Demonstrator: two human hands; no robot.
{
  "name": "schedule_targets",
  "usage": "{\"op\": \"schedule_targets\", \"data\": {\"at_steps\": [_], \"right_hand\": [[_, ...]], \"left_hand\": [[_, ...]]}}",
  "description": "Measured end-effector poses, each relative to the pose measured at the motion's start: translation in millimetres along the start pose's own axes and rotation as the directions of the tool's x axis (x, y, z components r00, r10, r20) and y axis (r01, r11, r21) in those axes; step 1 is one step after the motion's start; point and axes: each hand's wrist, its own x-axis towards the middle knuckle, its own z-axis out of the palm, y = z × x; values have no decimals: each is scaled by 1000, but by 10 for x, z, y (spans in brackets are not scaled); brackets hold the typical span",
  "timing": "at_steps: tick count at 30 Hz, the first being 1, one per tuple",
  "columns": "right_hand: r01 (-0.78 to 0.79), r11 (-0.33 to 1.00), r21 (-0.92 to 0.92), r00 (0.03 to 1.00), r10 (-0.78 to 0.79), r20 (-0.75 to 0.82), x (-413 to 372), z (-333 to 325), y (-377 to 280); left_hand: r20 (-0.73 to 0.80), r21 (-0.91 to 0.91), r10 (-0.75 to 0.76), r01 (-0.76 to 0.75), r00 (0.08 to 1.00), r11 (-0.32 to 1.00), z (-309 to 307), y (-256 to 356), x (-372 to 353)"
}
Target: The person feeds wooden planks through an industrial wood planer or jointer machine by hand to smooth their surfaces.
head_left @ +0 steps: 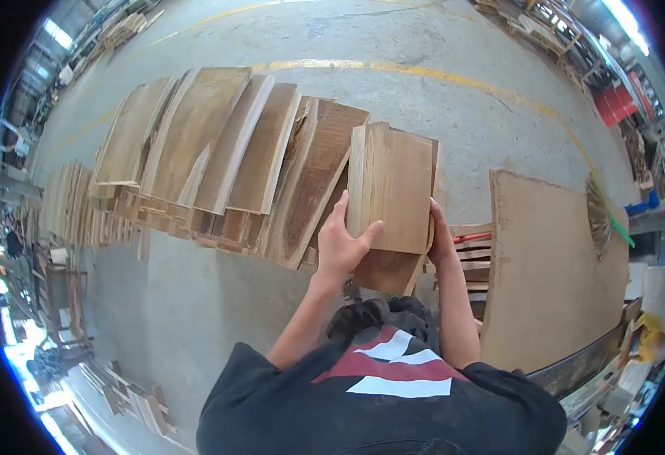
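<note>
My left hand [340, 243] presses against the left side of a short stack of wooden boards [395, 189], its thumb lying over the top face near the close end. Around the right edge of the same boards my right hand [442, 233] is closed, with part of its fingers hidden. Below them a darker wooden board [387, 271] sticks out towards my body. Just left of my left hand, a board with a rough, bark-like edge [313, 178] leans at a slant.
A long row of planks [196, 144] stretches to the left over stacked lumber. To the right stands a large brown panel [556, 265], with a broom [599, 216] at its far edge. A yellow line [393, 67] crosses the concrete floor [439, 106]. A red drum [614, 105] stands farther right.
</note>
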Motion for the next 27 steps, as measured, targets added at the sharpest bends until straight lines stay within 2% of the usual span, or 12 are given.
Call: {"op": "schedule_targets", "data": {"at_steps": [4, 10, 11, 12, 14, 15, 20, 22, 23, 25, 26, 27], "right_hand": [[64, 998, 13, 996, -65, 61, -174, -98, 25], [-16, 998, 53, 999, 19, -50, -448, -535, 273], [-21, 999, 42, 998, 23, -50, -426, -588, 258], [-32, 999, 26, 999, 33, -41, -395, -585, 226], [-33, 999, 36, 999, 34, -37, -361, -535, 223], [-14, 1000, 15, 1000, 15, -13, -374, -498, 194], [153, 988, -16, 987, -154, -39, -490, -557, 299], [106, 994, 0, 994, -106, 36, -600, -657, 336], [119, 993, 21, 993, -119, -13, -645, -726, 387], [77, 996, 42, 996, -75, -58, -657, -833, 522], [95, 994, 60, 993, -91, -76, -702, -820, 552], [100, 992, 76, 993, -95, -67, -774, -778, 546]], "left_hand": [[-7, 12, 34, -34, 999, 999, 75, 40, -270], [205, -32, -8, 15, 979, 999, -101, -146, -495], [114, 241, 183, -206, 976, 948, -159, -136, -468], [111, 239, 179, -201, 978, 950, -141, -91, -447], [3, 493, 173, -152, 985, 857, -112, -3, -415], [32, 472, 13, -27, 999, 881, 21, -91, -481], [23, 302, 5, -12, 1000, 953, -119, 23, -513], [127, -22, -345, 350, 930, 936, -236, 14, -552], [177, -3, -337, 343, 925, 940, -322, -105, -573], [435, 18, -653, 718, 621, 695, -465, -506, -577], [447, 39, -643, 705, 622, 708, -435, -721, -638], [624, -209, -559, 806, 546, 554, -397, -984, -756]]}}
